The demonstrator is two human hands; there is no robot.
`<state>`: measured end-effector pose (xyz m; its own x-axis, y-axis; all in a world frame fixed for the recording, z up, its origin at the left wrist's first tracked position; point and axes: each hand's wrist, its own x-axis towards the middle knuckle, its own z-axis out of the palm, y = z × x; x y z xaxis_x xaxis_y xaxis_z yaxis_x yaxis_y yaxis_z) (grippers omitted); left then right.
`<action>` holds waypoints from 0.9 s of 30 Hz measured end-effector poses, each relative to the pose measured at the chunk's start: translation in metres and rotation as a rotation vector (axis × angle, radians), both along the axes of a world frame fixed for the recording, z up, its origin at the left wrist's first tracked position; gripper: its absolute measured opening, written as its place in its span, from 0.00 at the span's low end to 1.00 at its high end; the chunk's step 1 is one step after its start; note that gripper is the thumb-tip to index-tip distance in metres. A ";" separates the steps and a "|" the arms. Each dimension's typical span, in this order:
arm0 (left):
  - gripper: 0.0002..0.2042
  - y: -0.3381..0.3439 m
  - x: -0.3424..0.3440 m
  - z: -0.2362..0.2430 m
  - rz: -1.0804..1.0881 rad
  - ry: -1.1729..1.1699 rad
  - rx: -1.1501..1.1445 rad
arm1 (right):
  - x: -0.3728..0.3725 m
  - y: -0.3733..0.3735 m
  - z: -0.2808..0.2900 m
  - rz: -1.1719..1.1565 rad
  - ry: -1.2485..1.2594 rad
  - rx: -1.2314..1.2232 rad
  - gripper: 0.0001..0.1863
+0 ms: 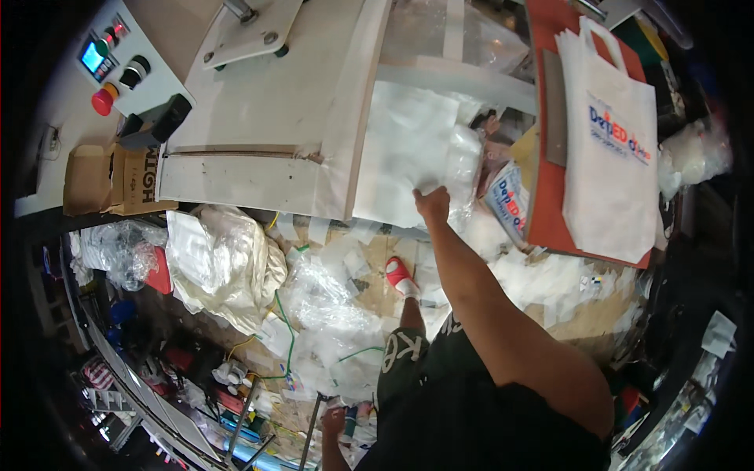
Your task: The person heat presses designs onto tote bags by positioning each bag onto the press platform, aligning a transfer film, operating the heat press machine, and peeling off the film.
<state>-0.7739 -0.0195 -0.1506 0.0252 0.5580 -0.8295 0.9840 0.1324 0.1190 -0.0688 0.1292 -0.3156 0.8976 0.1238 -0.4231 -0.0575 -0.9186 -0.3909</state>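
Observation:
My right hand (432, 202) rests on a white sheet (397, 149) lying in the open middle section between the machine table and the red board, its fingers curled against the sheet. My left hand (333, 424) hangs low at the bottom beside a metal bar (315, 416), fingers bent; what they hold, if anything, is unclear. Right of the sheet lie clear plastic (459, 157) and a printed white packet (504, 200). A stack of printed white handled bags (609, 196) lies on the red board (542, 228).
A control panel (141, 39) and cardboard box (90, 177) sit left of the machine table (259, 125). A cream sack (251, 259), clear plastic (322, 298), green straps and scraps litter the floor round my feet. A rack (157, 408) stands lower left.

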 end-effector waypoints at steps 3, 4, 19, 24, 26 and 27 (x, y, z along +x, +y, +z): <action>0.16 0.001 -0.013 0.004 0.136 -0.022 0.001 | -0.007 0.013 -0.004 -0.186 0.045 -0.001 0.41; 0.16 0.006 -0.012 0.003 0.133 -0.086 0.009 | -0.009 0.017 -0.002 -0.200 0.023 -0.039 0.41; 0.14 0.143 0.139 0.014 -0.136 -0.395 0.194 | -0.003 -0.018 0.054 0.025 0.000 -0.041 0.22; 0.33 0.177 0.255 0.005 0.838 -0.620 -0.400 | -0.047 -0.110 0.168 -0.271 0.896 1.034 0.14; 0.38 0.182 0.307 0.012 0.980 -0.797 -0.717 | -0.061 -0.159 0.220 -0.306 0.949 1.062 0.21; 0.37 0.184 0.330 0.019 1.004 -0.949 -0.930 | -0.068 -0.182 0.243 -0.324 0.921 1.129 0.27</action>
<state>-0.4443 0.1643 -0.1315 0.6417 0.0202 -0.7667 0.0981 0.9893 0.1081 -0.1365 -0.0526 -0.0730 0.4277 0.6164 -0.6611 -0.8099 -0.0635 -0.5832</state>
